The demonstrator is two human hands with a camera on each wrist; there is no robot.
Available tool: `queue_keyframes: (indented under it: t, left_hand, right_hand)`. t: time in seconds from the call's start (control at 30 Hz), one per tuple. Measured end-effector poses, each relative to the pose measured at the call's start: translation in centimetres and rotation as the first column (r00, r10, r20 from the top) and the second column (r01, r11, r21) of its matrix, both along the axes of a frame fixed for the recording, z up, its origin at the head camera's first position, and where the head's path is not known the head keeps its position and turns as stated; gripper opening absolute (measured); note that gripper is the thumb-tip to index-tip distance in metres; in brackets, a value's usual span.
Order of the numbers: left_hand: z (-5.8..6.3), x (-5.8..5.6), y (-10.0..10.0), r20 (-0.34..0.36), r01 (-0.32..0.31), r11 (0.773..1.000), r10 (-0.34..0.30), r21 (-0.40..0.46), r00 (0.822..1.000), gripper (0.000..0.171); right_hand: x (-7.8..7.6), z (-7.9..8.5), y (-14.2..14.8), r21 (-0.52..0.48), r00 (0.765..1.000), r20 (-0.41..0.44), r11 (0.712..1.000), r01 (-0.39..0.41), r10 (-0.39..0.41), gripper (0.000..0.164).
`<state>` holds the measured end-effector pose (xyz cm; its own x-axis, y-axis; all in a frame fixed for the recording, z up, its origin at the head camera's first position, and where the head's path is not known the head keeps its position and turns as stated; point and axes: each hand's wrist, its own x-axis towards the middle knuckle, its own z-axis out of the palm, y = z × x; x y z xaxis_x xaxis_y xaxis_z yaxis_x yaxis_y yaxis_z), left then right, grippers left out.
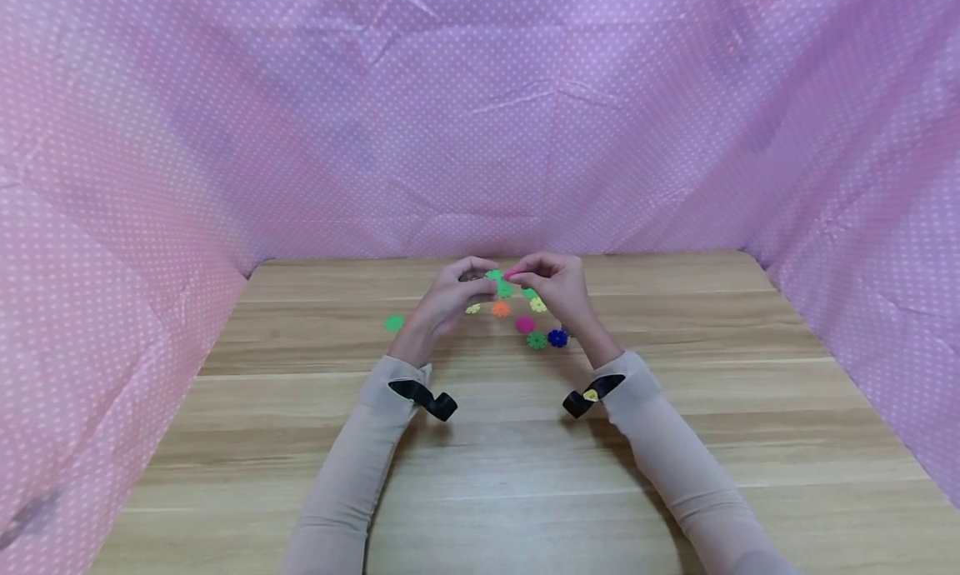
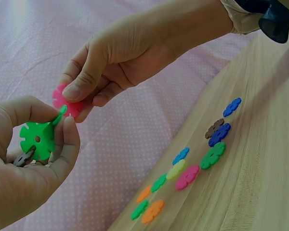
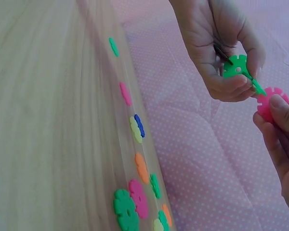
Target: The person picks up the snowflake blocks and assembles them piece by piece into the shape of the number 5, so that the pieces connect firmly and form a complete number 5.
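My left hand [image 1: 450,298] grips a small joined cluster of notched, flower-shaped plastic discs. In the left wrist view a green disc [image 2: 36,136] faces the camera, a second green disc [image 2: 61,115] shows edge-on, and a dark brown disc [image 2: 24,158] sits low against the palm. Between thumb and fingers, my right hand [image 1: 561,285] pinches a pink disc [image 3: 265,107] of the same kind. The pink disc's rim meets the edge-on green disc, where the two hands come together above the far part of the table. Fingers hide part of the cluster.
Loose discs lie on the wooden table [image 1: 495,492] below the hands: orange [image 1: 500,308], pink [image 1: 525,325], green [image 1: 536,341], dark blue [image 1: 557,338] and several more. One green disc [image 1: 393,323] lies apart at left. Pink dotted cloth [image 1: 480,142] hangs behind and at both sides.
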<state>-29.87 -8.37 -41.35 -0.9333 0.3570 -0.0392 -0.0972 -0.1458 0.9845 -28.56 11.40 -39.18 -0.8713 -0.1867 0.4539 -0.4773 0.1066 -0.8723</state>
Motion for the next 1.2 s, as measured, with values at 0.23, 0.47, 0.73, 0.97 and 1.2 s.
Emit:
queue_keyframes:
  t: [0.23, 0.47, 0.73, 0.97, 1.2]
  left_hand:
    - [0.2, 0.1, 0.1, 0.014, -0.021, 1.0, 0.021, -0.019, 1.0, 0.036]
    - [0.5, 0.3, 0.2, -0.015, -0.006, 1.0, 0.006, -0.019, 1.0, 0.039]
    - [0.7, 0.1, -0.8, -0.004, 0.043, 0.998, -0.043, -0.056, 0.999, 0.042]
    - [0.9, -0.1, -1.5, 0.035, 0.009, 0.997, -0.006, -0.072, 0.999, 0.042]
    - [1.2, 0.1, -1.3, 0.039, 0.021, 0.996, -0.018, -0.083, 0.999, 0.039]
  right_hand:
    - [-1.2, -2.0, -0.2, -0.042, 0.999, -0.019, 0.999, 0.03, -0.03, 0.004]
    - [-1.4, -2.4, -0.1, -0.077, 0.999, -0.028, 0.996, 0.043, -0.045, 0.005]
    - [-1.6, -2.1, 0.6, -0.047, 0.995, 0.047, 0.995, -0.086, 0.088, 0.011]
    - [-1.7, -1.9, 1.0, 0.033, 0.99, 0.038, 0.99, -0.136, 0.135, 0.011]
    - [-1.8, -1.5, 1.2, 0.09, 0.993, 0.033, 0.989, -0.119, 0.116, 0.01]
